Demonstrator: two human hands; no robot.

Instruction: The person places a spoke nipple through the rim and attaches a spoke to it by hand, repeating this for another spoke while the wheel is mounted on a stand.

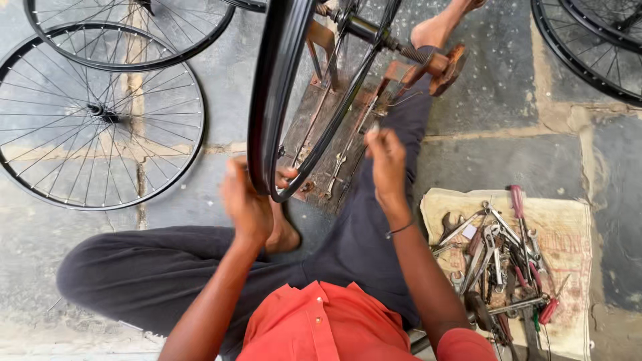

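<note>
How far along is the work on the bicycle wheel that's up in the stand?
Done: the black spoked wheel sits mounted by its axle in the rusty metal stand. In hand: the left hand grips its rim, while the right hand is closed up by the spokes, its tool too blurred to name. Left: two more black spoked wheels lie flat on the stone floor nearby.

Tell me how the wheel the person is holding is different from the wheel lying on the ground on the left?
The held wheel stands upright on a stand, seen edge-on; the floor wheel lies flat, showing its full circle. The left hand grips the held wheel's rim and the right hand is at its spokes; nobody touches the floor wheel. Both have black rims and thin metal spokes.
</note>
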